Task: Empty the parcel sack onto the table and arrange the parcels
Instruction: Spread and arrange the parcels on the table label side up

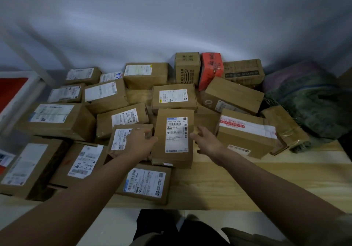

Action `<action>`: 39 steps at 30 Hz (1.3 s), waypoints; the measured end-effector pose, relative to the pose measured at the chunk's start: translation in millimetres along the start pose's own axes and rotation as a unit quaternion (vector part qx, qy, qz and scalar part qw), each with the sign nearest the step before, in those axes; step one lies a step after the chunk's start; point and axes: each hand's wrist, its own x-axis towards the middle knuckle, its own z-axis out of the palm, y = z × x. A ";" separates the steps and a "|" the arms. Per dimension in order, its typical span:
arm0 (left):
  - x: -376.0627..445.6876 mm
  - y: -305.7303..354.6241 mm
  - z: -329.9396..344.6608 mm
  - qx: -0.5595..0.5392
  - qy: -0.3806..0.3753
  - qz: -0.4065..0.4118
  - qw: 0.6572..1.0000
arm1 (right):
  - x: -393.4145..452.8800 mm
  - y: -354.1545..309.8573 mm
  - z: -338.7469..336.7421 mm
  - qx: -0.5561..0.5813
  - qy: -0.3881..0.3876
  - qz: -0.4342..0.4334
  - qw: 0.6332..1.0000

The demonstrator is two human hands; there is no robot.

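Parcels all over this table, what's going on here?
A person is sorting cardboard parcels on a wooden table. Both hands flank the tall labelled box in the middle: the left hand at its left edge, the right hand open beside its right edge. The sack lies slumped at the far right.
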 end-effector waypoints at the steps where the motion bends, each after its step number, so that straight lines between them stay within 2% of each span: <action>1: 0.8 2.2 2.9 0.013 -0.007 0.020 1.000 | -3.3 0.6 -3.4 -0.042 0.041 -0.043 0.997; 3: 1.6 8.8 10.7 0.048 -0.015 0.047 0.998 | -11.9 1.6 -15.3 -0.116 0.124 -0.153 0.974; 5: 0.3 20.0 20.7 0.082 -0.031 0.071 0.994 | -18.6 2.8 -32.1 -0.198 0.195 -0.246 0.929; 7: -1.2 31.6 32.5 0.085 -0.050 0.094 0.991 | -18.6 5.9 -53.3 -0.309 0.254 -0.279 0.873; 9: -3.8 41.1 42.3 0.076 -0.061 0.109 0.989 | -12.7 13.4 -76.5 -0.406 0.272 -0.225 0.843; 12: -7.5 47.1 54.7 0.056 -0.078 0.114 0.989 | -6.9 28.6 -108.2 -0.451 0.242 -0.075 0.855; 15: -13.6 49.8 63.4 0.042 -0.086 0.106 0.990 | -6.5 42.7 -126.6 -0.493 0.203 -0.010 0.846; 17: -16.6 49.9 67.6 0.035 -0.083 0.102 0.991 | -7.5 48.3 -130.8 -0.522 0.183 -0.013 0.833; 21: -23.7 50.5 70.5 0.025 -0.076 0.096 0.992 | -4.1 47.4 -133.9 -0.557 0.191 -0.050 0.806; 26: -32.7 50.0 76.5 0.037 -0.063 0.090 0.993 | 3.0 47.6 -140.5 -0.558 0.167 -0.040 0.812; 30: -41.2 49.6 80.3 0.022 -0.070 0.083 0.994 | 2.1 50.0 -150.3 -0.588 0.190 -0.107 0.779; 31: -42.4 49.4 80.5 0.009 -0.071 0.077 0.994 | 0.4 47.8 -152.0 -0.571 0.192 -0.115 0.790; 33: -44.3 50.6 79.2 -0.030 -0.062 0.058 0.996 | -1.2 42.7 -156.7 -0.470 0.195 -0.101 0.855; 35: -47.8 56.0 75.6 -0.086 -0.048 0.030 0.995 | -7.6 35.7 -165.0 -0.240 0.162 -0.057 0.956; 36: -50.0 59.6 73.6 -0.119 -0.045 0.010 0.992 | -13.3 32.6 -168.3 -0.096 0.119 -0.038 0.988; 37: -52.3 63.4 72.0 -0.147 -0.049 -0.014 0.988 | -20.2 30.2 -170.5 0.023 0.071 -0.023 0.997; 39: -56.7 70.7 69.2 -0.199 -0.082 -0.063 0.975 | -36.2 26.7 -170.7 0.192 -0.025 0.003 0.981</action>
